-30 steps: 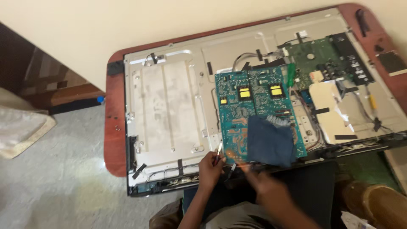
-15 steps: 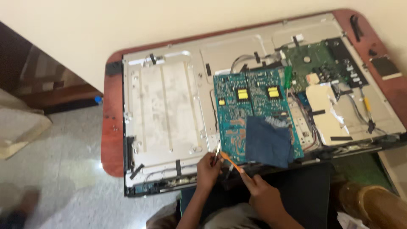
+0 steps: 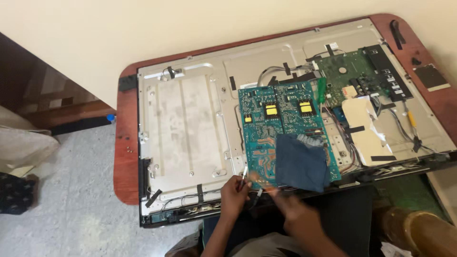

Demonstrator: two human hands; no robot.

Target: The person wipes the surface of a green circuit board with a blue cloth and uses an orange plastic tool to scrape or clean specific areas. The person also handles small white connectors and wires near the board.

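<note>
**Circuit board, near edge: keeping the tool steady**

The circuit board, blue-green with two yellow components toward its far end, lies on the bare metal back of the opened flat panel, right of centre. A dark blue cloth covers its near right corner. The panel fills a reddish wooden table set against the wall.

My left hand sits at the board's near left corner, fingers pinched narrowly around a small pale object (too small to tell what it is). My right hand is blurred just nearer and to the right, closed around a thin tool that angles up toward the same corner.

To do this well, I judge that my left wrist should rest on the panel edge, so the pinched piece stays still while the tool tip meets it. The cloth should stay put, well away from the tip.

Farther right lie a green board, a pale sheet and loose wires, none near my hands.
</note>
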